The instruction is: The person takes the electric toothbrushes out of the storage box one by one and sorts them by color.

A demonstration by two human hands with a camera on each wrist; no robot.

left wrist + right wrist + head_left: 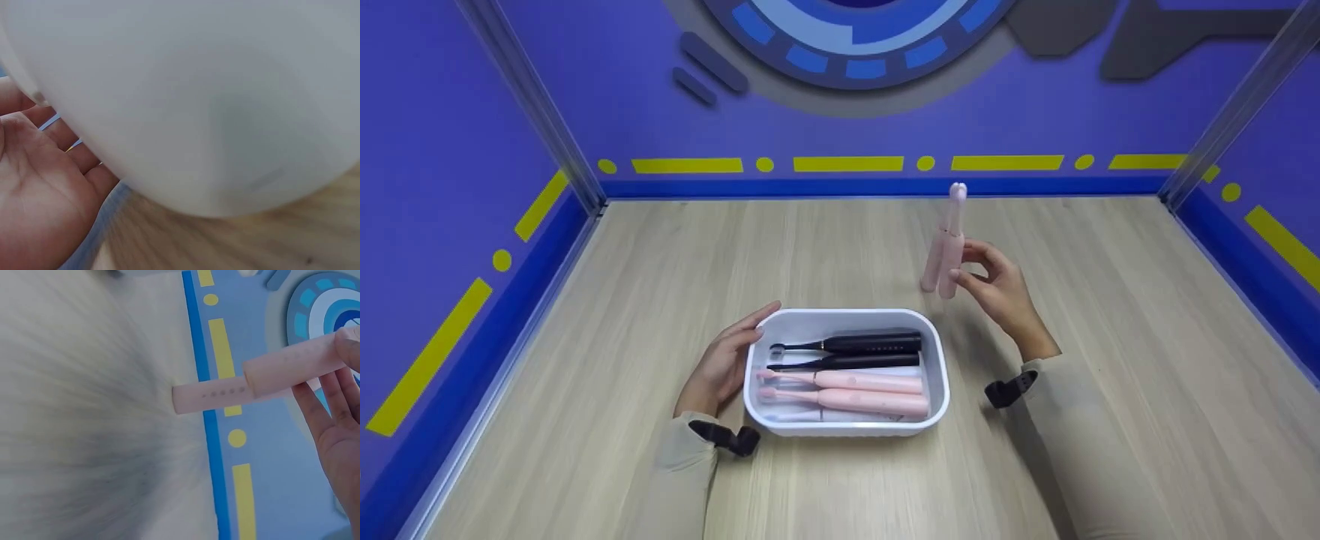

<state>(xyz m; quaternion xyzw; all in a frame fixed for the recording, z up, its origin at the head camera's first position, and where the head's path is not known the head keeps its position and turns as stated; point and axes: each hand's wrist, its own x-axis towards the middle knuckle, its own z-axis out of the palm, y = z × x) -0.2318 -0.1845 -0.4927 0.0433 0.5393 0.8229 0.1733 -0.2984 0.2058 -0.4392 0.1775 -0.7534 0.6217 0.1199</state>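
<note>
Near the middle of the table (622, 337), a left hand (724, 367) rests against the left end of a white box (847, 430), its fingers loosely extended by the rim. Inside lie 2 black toothbrushes (877, 343) and, nearer the person, 2 pink toothbrushes (870, 401), all heads leftward. Beyond the box's far-right corner, an upright pink toothbrush (933, 262) stands just beside a held pink toothbrush (951, 266); whether these touch cannot be told. The right hand (1001, 292) pinches the latter, its base raised off the table.
</note>
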